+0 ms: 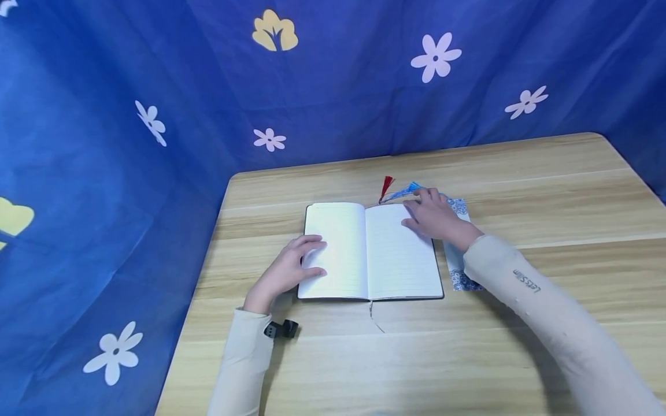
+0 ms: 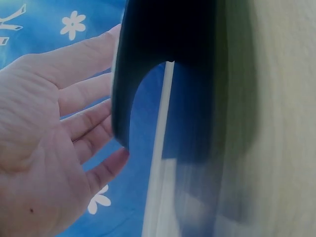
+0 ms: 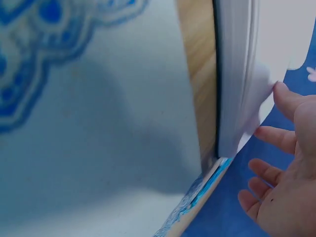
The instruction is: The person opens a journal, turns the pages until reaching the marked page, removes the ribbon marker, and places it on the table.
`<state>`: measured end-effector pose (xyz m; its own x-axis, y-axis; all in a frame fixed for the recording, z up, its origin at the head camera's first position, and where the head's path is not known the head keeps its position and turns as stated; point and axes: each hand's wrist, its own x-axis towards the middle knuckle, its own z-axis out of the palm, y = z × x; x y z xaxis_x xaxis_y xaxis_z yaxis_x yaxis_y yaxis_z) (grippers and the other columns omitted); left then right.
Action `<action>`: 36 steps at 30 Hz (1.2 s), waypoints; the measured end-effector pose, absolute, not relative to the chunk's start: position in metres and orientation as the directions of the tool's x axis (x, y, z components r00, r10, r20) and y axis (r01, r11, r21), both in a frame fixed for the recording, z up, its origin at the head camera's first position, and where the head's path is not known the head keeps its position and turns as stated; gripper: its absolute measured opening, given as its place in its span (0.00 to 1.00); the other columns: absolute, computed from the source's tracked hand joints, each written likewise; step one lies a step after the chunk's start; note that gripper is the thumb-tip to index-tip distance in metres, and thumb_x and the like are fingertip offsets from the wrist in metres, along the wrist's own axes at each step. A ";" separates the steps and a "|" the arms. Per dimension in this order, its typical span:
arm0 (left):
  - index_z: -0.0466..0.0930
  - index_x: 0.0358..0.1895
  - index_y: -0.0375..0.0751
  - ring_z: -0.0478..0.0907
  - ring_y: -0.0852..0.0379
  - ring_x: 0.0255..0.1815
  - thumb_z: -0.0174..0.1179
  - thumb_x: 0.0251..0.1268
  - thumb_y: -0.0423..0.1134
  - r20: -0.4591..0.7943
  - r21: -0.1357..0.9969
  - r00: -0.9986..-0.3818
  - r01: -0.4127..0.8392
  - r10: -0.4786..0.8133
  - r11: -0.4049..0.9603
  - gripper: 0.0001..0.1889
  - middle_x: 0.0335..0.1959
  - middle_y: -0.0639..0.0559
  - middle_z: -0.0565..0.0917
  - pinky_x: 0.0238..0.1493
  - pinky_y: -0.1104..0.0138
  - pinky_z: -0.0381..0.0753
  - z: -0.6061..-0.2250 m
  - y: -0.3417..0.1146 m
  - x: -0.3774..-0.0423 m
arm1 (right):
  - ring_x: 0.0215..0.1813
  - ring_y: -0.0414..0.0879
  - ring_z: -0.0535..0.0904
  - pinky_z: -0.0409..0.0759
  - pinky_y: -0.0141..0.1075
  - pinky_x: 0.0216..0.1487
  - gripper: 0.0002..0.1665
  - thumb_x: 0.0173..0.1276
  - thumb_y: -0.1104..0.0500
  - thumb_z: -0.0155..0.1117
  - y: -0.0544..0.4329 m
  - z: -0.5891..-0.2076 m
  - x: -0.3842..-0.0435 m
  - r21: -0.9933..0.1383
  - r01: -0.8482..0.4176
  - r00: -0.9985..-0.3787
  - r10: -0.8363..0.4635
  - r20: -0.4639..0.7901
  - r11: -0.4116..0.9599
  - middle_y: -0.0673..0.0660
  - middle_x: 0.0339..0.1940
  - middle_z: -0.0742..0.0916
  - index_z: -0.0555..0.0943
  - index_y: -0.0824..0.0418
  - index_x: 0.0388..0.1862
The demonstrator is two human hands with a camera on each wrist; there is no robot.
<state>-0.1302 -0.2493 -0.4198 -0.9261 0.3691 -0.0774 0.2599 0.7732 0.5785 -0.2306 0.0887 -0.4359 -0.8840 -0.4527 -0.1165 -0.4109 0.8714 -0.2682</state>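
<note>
Head: an open book (image 1: 338, 248) lies flat on the counter (image 1: 426, 358), the left hand (image 1: 286, 267) seemingly steadying its left edge. Left wrist: loosely extended fingers meet that edge. Right wrist: the right hand (image 3: 289, 153), fingers spread, touches pages (image 3: 237, 89), likely keeping them flat; a bookmark (image 3: 133, 113) lies alongside.

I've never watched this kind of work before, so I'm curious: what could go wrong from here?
The right hand has fingertips on the right page, so the paper might crease if they drag. In the head view, the right sleeve crosses over the blue-and-white strip and could nudge it. The blue tassel lies close to that hand and might get snagged.
</note>
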 end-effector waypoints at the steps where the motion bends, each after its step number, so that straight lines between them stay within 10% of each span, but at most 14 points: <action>1: 0.74 0.64 0.40 0.60 0.41 0.73 0.70 0.55 0.43 -0.084 0.583 -0.927 0.251 0.365 0.773 0.32 0.70 0.45 0.68 0.72 0.46 0.61 -0.420 -0.250 -0.130 | 0.72 0.67 0.52 0.56 0.60 0.69 0.35 0.72 0.42 0.54 0.090 -0.436 -0.233 -0.272 -0.408 -0.884 -0.452 -0.122 0.871 0.68 0.73 0.62 0.67 0.61 0.71; 16: 0.73 0.64 0.40 0.60 0.42 0.74 0.69 0.57 0.43 -0.149 0.597 -0.925 0.198 0.350 0.777 0.31 0.71 0.45 0.66 0.73 0.48 0.60 -0.426 -0.255 -0.133 | 0.64 0.60 0.67 0.65 0.55 0.64 0.21 0.70 0.52 0.60 0.093 -0.432 -0.240 -0.350 -0.411 -0.900 -0.436 0.008 0.841 0.62 0.60 0.78 0.79 0.60 0.59; 22: 0.73 0.65 0.42 0.58 0.42 0.75 0.69 0.57 0.44 -0.158 0.601 -0.924 0.189 0.348 0.777 0.31 0.72 0.46 0.65 0.74 0.48 0.59 -0.424 -0.254 -0.132 | 0.30 0.49 0.72 0.71 0.39 0.31 0.14 0.72 0.52 0.57 0.099 -0.429 -0.233 -0.668 -0.256 -0.930 -0.366 -0.027 0.699 0.57 0.31 0.78 0.76 0.63 0.40; 30: 0.74 0.64 0.42 0.57 0.43 0.75 0.69 0.57 0.43 -0.159 0.611 -0.926 0.180 0.342 0.771 0.30 0.72 0.47 0.65 0.74 0.48 0.58 -0.423 -0.253 -0.132 | 0.30 0.38 0.77 0.82 0.33 0.34 0.30 0.80 0.47 0.40 0.110 -0.426 -0.213 -0.945 0.061 -0.856 -0.470 -0.215 0.320 0.50 0.32 0.79 0.67 0.67 0.68; 36: 0.74 0.64 0.42 0.59 0.42 0.74 0.69 0.57 0.42 -0.137 0.610 -0.928 0.196 0.346 0.767 0.29 0.71 0.46 0.67 0.74 0.47 0.58 -0.421 -0.253 -0.130 | 0.28 0.41 0.80 0.82 0.33 0.33 0.30 0.77 0.56 0.47 0.087 -0.429 -0.191 -0.957 0.158 -0.752 -0.598 -0.277 0.245 0.52 0.32 0.84 0.58 0.64 0.74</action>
<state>-0.1304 -0.2531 -0.4208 -0.9283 0.3457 -0.1369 0.1958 0.7675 0.6104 -0.1911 0.0875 -0.4294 -0.7523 -0.5978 -0.2769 0.1576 0.2449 -0.9567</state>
